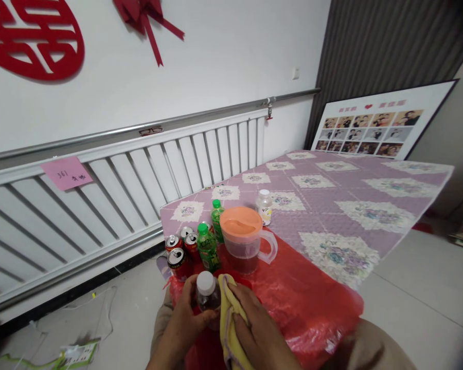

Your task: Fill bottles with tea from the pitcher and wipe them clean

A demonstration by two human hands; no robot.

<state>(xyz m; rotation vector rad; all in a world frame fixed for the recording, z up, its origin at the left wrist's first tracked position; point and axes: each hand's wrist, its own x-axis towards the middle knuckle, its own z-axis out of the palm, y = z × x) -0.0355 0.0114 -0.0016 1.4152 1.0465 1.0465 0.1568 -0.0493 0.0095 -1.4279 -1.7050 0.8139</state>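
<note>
Both hands sit low in the centre of the head view, close together, with the forearms entering from the bottom edge. My left hand [183,321] is on the left, palm turned inward, fingers curled and thumb across the front, closed around a bottle [207,294] just below its cap. My left wrist is slightly bent. My right hand [256,329] lies just beside it, back of the hand up, fingers together and extended toward the upper left. It grips a cloth [227,313] and presses it against the bottle's side. My right wrist is straight, in line with the forearm
</note>
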